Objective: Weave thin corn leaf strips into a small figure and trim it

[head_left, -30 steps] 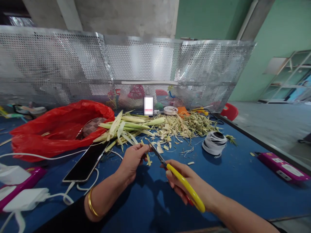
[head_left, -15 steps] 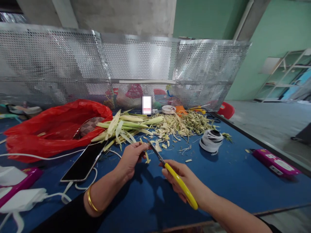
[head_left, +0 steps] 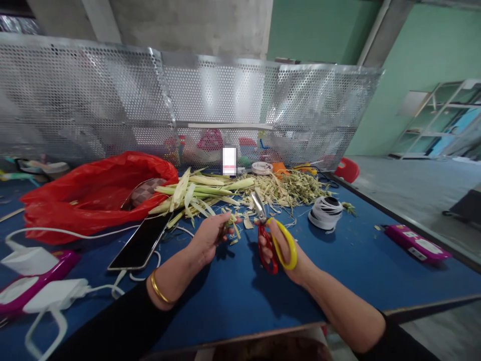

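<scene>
My left hand (head_left: 210, 235) is closed round a small bunch of pale green plant pieces (head_left: 233, 226), whose ends stick out past the fingertips. In my right hand (head_left: 283, 250) are scissors (head_left: 285, 245) with one yellow and one red handle, their blades pointing up and away. The blades are apart from the bunch, to its right. Beyond my hands lie long pale green husk strips (head_left: 203, 188) and a heap of cut scraps (head_left: 281, 190) on the blue table (head_left: 240, 311).
A red plastic bag (head_left: 93, 200), a black phone (head_left: 139, 245) and white chargers with cables (head_left: 56, 296) are at the left. A roll of white tape (head_left: 326, 214) and a purple packet (head_left: 417, 244) lie right. A perforated metal screen (head_left: 225, 95) stands behind.
The scissors have moved away from the bunch and turned, so both handles show. My left hand has shifted slightly right and up, and more of the bunch is visible.
</scene>
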A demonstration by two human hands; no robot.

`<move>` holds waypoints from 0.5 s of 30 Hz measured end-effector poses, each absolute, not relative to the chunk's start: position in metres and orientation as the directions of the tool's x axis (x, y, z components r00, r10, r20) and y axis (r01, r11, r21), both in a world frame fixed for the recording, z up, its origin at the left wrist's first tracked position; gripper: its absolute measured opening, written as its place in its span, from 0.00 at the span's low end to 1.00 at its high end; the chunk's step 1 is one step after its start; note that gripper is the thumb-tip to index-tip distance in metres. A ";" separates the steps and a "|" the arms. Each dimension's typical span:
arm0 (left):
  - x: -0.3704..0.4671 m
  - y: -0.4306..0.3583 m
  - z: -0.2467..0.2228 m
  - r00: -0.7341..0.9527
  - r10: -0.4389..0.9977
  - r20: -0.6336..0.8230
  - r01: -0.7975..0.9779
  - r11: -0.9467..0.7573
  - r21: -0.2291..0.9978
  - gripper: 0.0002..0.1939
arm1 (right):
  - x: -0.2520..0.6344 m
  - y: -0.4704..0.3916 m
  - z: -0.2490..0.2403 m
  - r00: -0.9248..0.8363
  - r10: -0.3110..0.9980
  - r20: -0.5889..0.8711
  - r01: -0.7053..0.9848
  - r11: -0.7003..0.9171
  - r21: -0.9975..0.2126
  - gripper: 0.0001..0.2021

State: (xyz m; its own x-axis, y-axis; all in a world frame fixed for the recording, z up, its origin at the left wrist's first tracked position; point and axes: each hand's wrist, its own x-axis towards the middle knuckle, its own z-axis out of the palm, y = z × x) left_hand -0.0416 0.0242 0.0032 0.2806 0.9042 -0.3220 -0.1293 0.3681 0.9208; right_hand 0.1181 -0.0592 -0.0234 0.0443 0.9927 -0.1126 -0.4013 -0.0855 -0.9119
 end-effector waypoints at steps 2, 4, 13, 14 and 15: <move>-0.041 0.023 0.004 0.287 0.897 -0.337 -0.140 0.388 0.911 0.06 | 0.122 -0.057 -0.024 0.057 0.994 -0.091 -0.432 -0.057 -0.900 0.26; -0.039 0.022 0.004 0.276 0.898 -0.343 -0.146 0.392 0.908 0.04 | 0.126 -0.055 -0.024 0.068 0.995 -0.070 -0.444 -0.033 -0.896 0.25; -0.034 0.015 0.002 0.248 0.907 -0.341 -0.133 0.380 0.915 0.07 | 0.138 -0.052 -0.026 -0.023 0.997 -0.070 -0.451 -0.073 -0.889 0.23; -0.034 0.014 0.002 0.248 0.907 -0.340 -0.132 0.379 0.916 0.07 | 0.137 -0.052 -0.026 -0.031 0.996 -0.079 -0.447 -0.085 -0.890 0.23; -0.033 0.014 0.002 0.250 0.907 -0.339 -0.131 0.379 0.916 0.07 | 0.137 -0.053 -0.025 -0.037 0.996 -0.087 -0.445 -0.094 -0.890 0.22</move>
State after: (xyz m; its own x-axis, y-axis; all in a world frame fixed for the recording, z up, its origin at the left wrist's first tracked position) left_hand -0.0333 0.0143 0.0016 0.2502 0.9068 -0.3392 -0.1305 0.3788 0.9162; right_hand 0.1371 -0.0527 -0.0252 -0.0366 0.9956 -0.0868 -0.4453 -0.0940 -0.8904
